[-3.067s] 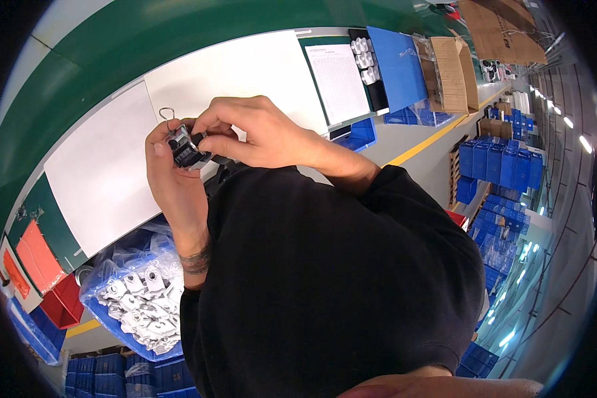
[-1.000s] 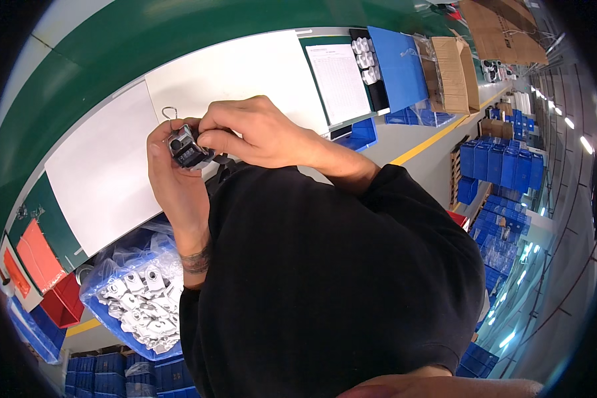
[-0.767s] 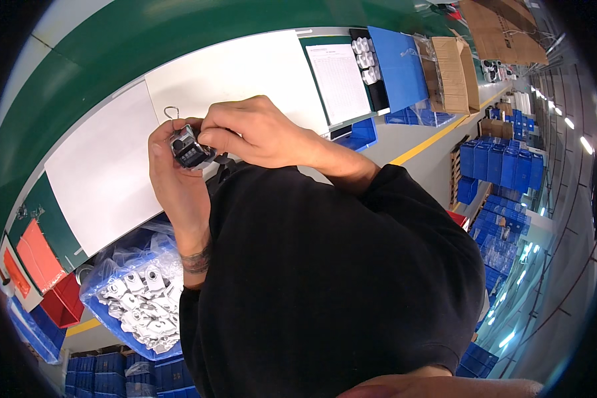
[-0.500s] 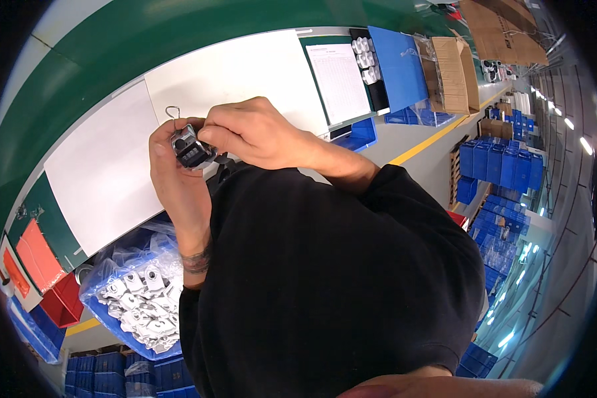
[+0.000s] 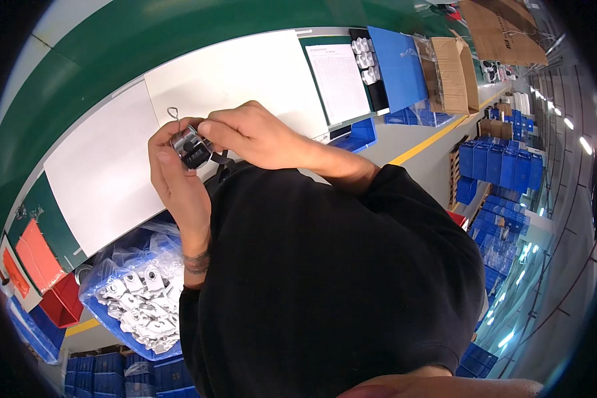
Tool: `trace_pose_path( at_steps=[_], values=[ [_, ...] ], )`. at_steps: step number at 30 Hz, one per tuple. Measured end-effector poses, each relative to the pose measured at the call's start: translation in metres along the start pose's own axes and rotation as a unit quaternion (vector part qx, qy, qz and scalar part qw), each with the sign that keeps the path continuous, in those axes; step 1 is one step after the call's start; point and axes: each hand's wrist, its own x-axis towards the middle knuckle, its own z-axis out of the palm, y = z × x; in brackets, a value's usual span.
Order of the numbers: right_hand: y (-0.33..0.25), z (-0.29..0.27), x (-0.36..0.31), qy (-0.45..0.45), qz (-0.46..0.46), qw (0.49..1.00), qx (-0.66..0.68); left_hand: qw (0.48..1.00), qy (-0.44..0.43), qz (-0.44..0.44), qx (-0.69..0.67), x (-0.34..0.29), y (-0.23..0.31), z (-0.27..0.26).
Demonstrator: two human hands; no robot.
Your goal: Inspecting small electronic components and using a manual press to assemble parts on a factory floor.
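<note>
Nothing is legible: fine print in a heading and grid on the white sheet (image 5: 338, 83) at far right, dark lettering on the cardboard (image 5: 501, 26) beyond, tiny pale marks on the silver-and-black device (image 5: 192, 147).

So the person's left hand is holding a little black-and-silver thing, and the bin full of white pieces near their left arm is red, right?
Not quite: the bin full of white pieces near their left arm is blue, not red, as the head view shows. The left hand is indeed holding a little black-and-silver thing.
</note>
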Motion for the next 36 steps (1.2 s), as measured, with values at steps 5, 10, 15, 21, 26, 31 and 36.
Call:
trace_pose_path(
  at_steps=[5,10,15,21,26,31,36],
  values=[
    [-0.001,0.0009,-0.001,-0.008,0.059,0.997,0.041,1.0,-0.008,0.007,0.007,-0.0008,-0.0017,-0.0021],
    [-0.0074,-0.0019,-0.0003,-0.024,0.107,0.991,0.077,1.0,-0.002,0.006,0.014,-0.0008,-0.0051,-0.0044],
    [-0.0076,0.0009,-0.0005,-0.027,0.162,0.979,0.123,0.999,0.002,0.009,0.033,-0.002,-0.0026,-0.0032],
    [-0.0062,0.001,0.0003,-0.044,0.214,0.958,0.184,0.997,0.007,0.023,0.07,-0.0015,-0.0056,-0.0042],
    [-0.0022,0.002,-0.0004,-0.06,0.243,0.943,0.217,0.996,0.008,0.024,0.085,-0.0019,-0.0052,-0.005],
    [-0.001,0.0034,0.0009,-0.078,0.301,0.901,0.302,0.979,-0.009,0.096,0.179,-0.0012,-0.0013,-0.0036],
    [-0.0026,0.0002,0.0011,-0.094,0.313,0.88,0.345,0.975,-0.032,0.12,0.184,0.0013,-0.001,-0.0055]
  ],
)
